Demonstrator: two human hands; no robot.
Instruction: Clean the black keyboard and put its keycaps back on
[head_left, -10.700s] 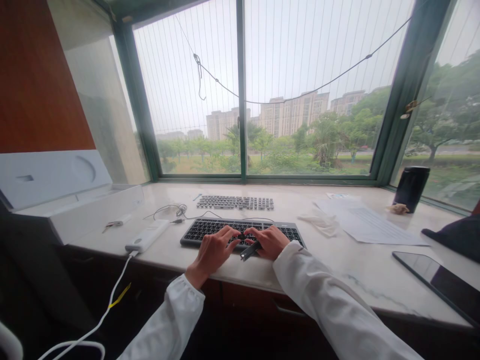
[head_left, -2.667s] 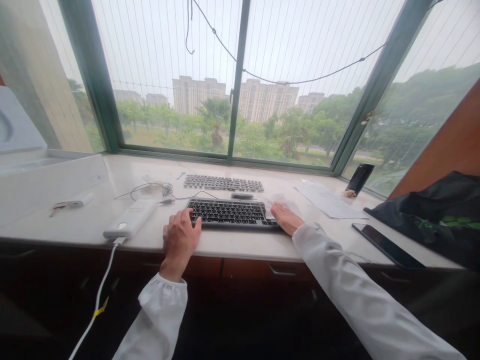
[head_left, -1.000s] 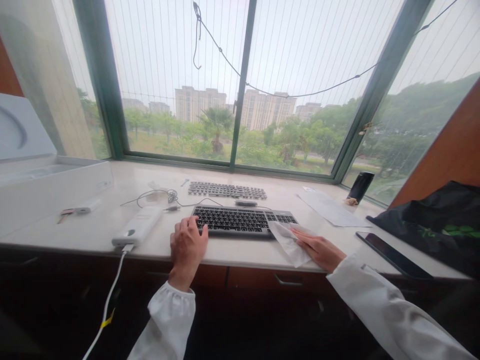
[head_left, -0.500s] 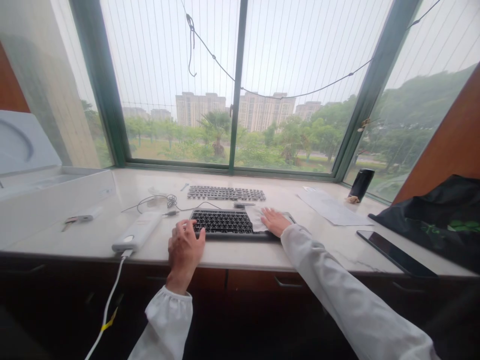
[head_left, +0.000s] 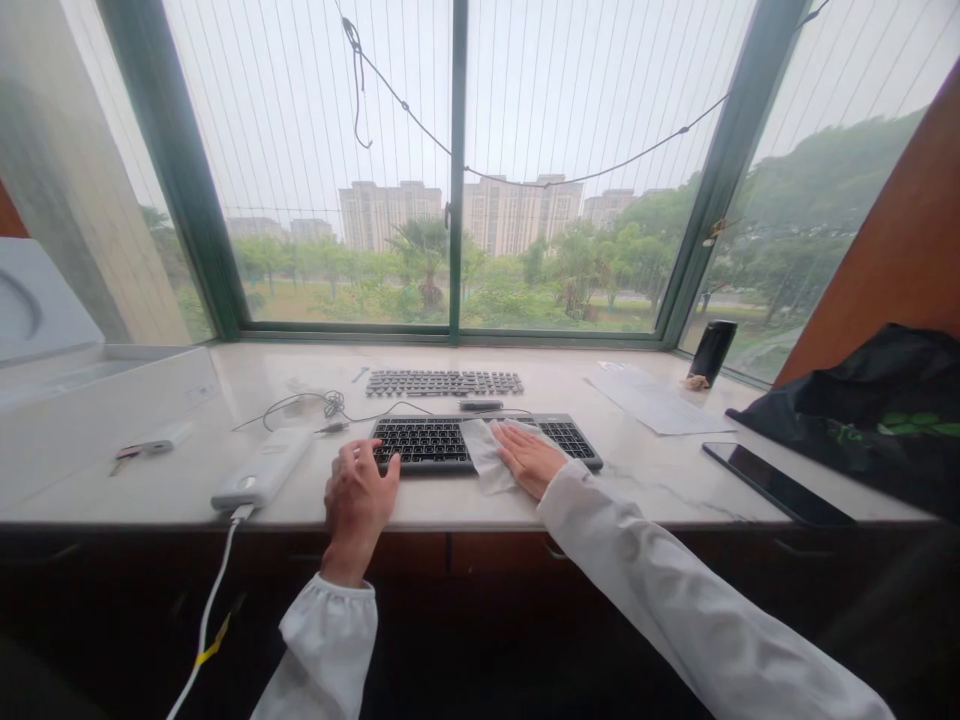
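Sleeves: white, both cut off at the lower edge; the drawer fronts below the counter are too dark to make out.
Left hand: at the keyboard's left end, thumb and forefinger spread; finger undersides hidden. Position matches the frame half a second ago.
Right hand: flat on the wipe, fingers extended and close together; palm hidden.
Wipe: white, draped over the keyboard's front edge, partly covered by the right hand. Both have shifted left since half a second ago, exposing the number pad.
Keyboard: on the counter, between the hands; keys under the wipe hidden.
Dark tool: just behind the keyboard; exact type unclear. In the earliest frame it was at the right hand.
Loose keys: in rows farther back; markings too small to read.
Window: behind the counter, top cut off.
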